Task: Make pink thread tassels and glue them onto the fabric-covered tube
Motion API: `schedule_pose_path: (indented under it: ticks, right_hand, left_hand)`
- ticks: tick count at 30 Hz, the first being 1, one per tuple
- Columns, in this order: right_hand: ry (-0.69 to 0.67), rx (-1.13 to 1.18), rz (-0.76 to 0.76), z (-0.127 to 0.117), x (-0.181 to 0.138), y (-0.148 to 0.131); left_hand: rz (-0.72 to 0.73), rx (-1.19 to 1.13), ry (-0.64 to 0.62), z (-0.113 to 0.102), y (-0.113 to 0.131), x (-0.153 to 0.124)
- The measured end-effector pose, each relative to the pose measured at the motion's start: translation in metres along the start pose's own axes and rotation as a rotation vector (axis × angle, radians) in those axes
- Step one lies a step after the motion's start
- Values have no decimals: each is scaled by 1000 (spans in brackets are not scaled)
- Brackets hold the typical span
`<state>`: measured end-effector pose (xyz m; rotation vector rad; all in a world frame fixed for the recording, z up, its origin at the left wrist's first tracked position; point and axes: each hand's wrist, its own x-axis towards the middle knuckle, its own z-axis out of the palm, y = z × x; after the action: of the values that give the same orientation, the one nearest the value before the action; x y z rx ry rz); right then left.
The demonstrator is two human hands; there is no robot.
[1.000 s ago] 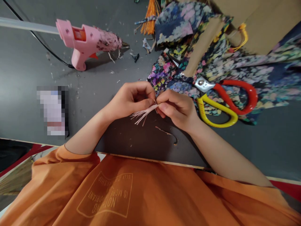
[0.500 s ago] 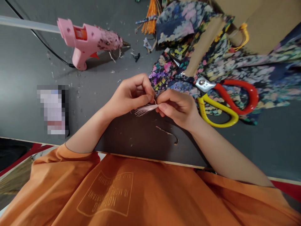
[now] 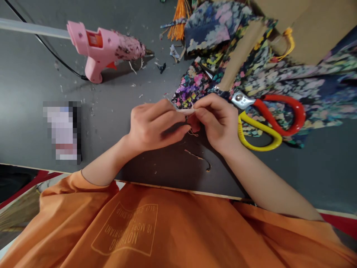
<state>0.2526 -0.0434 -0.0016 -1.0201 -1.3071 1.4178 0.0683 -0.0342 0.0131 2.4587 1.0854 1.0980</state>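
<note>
My right hand (image 3: 220,121) pinches one end of a small white thread tassel (image 3: 184,111) between thumb and fingertips. From the left, my left hand (image 3: 156,124) reaches over the tassel, its fingers closed on the strands and covering most of them. A thin loose thread (image 3: 193,133) loops out below the fingertips of both hands. Red-and-yellow-handled scissors (image 3: 242,98) lie just right of my right hand, on floral fabric (image 3: 192,83).
A pink glue gun (image 3: 111,44) with a cord rests at the upper left. Below it lies a blurred-out phone (image 3: 63,130). An orange tassel (image 3: 178,22), brown cardboard (image 3: 301,33) and a yellow tassel (image 3: 290,41) are at the back. A curved scrap (image 3: 200,158) lies in front.
My left hand has turned palm-down and moved over the tassel's strands, which fanned out freely before. The tassel and my right hand have risen slightly away from my body.
</note>
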Motion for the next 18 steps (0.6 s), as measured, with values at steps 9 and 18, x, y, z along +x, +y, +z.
schedule_pose_path:
  ticks: [9, 18]
  right_hand:
    - [113, -65, -49, 8, -2, -5]
    - [74, -12, -21, 9, -3, -3]
  left_hand:
    - [-212, 23, -58, 10, 8, -3]
    - [-184, -90, 11, 14, 4, -3]
